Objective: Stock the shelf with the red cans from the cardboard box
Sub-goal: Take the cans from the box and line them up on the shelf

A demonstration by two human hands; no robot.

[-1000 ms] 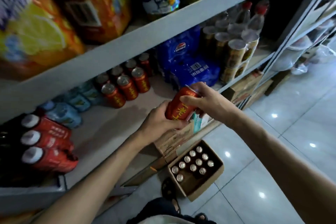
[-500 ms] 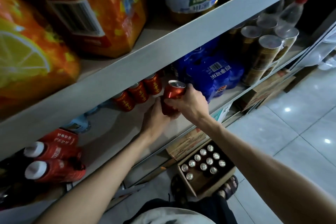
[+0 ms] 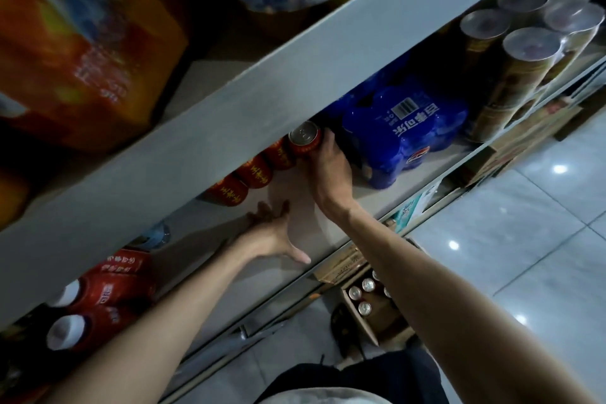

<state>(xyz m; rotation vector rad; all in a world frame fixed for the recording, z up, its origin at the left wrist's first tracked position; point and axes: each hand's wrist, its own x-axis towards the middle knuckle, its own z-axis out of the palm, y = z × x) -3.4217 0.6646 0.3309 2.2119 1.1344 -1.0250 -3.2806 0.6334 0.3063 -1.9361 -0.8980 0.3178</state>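
Head cam, looking down at the shelf point(image 3: 331, 226). The right hand point(image 3: 328, 167) is wrapped around one red can point(image 3: 305, 139), which stands upright at the end of the row of red cans point(image 3: 255, 174), squeezed in just beside a blue shrink-wrapped pack point(image 3: 403, 134). The left hand point(image 3: 275, 236) has its fingers spread flat on the bare shelf near the front edge, holding nothing. Down on the floor sits the cardboard box point(image 3: 370, 331) with a few silver can tops point(image 3: 364, 307) showing inside.
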